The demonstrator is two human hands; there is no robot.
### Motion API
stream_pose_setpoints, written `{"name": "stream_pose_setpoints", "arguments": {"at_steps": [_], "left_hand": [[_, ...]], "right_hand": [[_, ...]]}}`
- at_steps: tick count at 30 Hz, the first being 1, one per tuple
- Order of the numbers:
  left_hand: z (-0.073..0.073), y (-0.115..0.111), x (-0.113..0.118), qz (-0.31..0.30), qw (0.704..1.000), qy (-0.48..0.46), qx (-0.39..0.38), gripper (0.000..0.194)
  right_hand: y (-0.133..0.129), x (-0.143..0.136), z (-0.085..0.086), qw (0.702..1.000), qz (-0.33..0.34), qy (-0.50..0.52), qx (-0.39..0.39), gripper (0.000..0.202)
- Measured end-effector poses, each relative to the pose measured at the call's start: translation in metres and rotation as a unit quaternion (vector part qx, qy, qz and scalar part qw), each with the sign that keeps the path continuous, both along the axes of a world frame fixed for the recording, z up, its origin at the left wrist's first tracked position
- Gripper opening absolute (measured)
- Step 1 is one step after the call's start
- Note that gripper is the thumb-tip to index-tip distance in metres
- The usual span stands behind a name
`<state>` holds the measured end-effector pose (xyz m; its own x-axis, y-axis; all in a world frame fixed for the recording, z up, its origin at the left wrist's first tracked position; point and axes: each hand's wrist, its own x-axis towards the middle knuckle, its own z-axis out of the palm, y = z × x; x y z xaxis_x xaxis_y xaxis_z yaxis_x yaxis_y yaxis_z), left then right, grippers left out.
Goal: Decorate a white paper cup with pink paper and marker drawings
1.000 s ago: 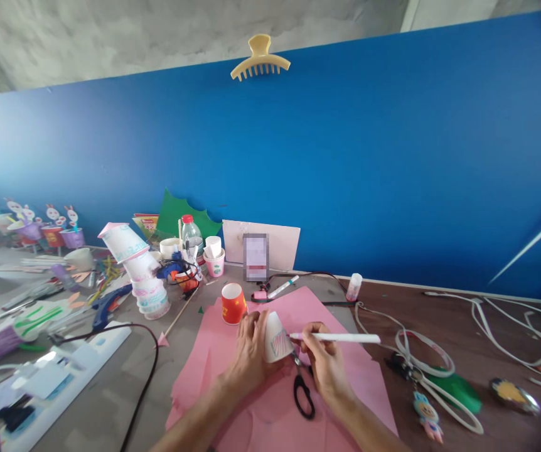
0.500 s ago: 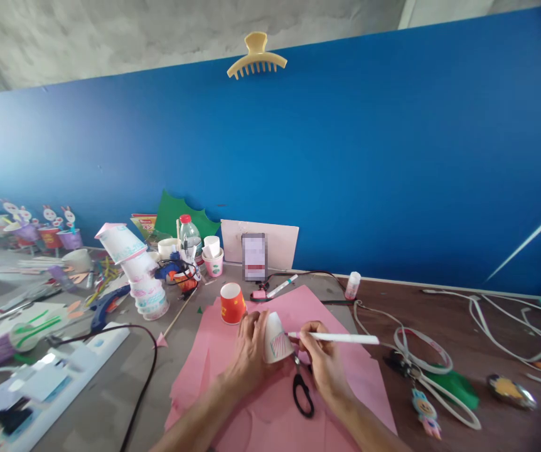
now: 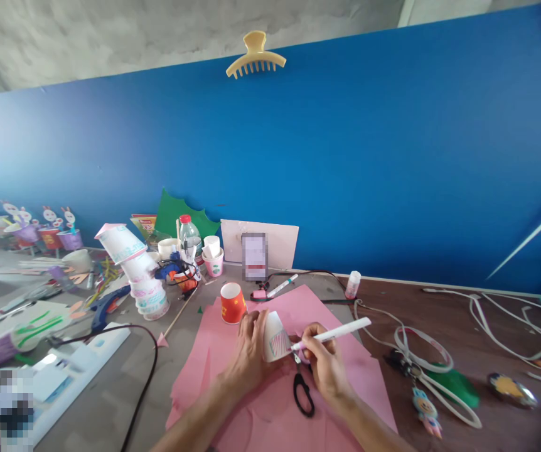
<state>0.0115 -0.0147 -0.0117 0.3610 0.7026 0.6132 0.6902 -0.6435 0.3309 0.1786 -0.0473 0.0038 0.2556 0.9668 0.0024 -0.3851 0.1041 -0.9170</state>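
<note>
My left hand (image 3: 251, 348) is wrapped round a white paper cup (image 3: 275, 337), tilted, with pink and green lines drawn on its side. Pinched in my right hand (image 3: 321, 358) is a white marker (image 3: 341, 331), its tip at the cup's lower right edge. Pink paper sheets (image 3: 346, 383) lie under both hands. Between the hands, black-handled scissors (image 3: 303, 392) rest on the paper. A red paper cup (image 3: 233, 304) stands just beyond my left hand.
Stacked decorated cups (image 3: 141, 276), a bottle (image 3: 189, 233) and a glue gun (image 3: 108, 307) are at the left. Behind stands a phone (image 3: 254, 256). A glue stick (image 3: 353, 284), white cables (image 3: 482, 314) and a keychain (image 3: 425, 408) lie at the right.
The marker in my right hand has tilted, its back end rising and its tip moving down to the cup's lower edge. My left hand and the cup have barely moved.
</note>
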Motion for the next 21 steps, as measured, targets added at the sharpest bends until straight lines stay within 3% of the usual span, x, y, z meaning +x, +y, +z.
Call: {"name": "stream_pose_setpoints", "arguments": {"at_steps": [6,16,21], "left_hand": [[0.002,-0.001,0.003,-0.016,0.999,-0.025,-0.021,0.082],[0.003,0.000,0.005,-0.018,0.999,-0.029,-0.019,0.077],[0.002,-0.001,0.003,-0.019,1.000,-0.009,-0.004,0.086]], "right_hand": [[0.006,0.000,-0.006,0.999,-0.041,0.012,0.016,0.028],[0.007,-0.003,-0.012,0.999,-0.030,0.040,-0.007,0.031],[0.006,-0.004,-0.008,0.999,-0.034,0.033,-0.014,0.031]]}}
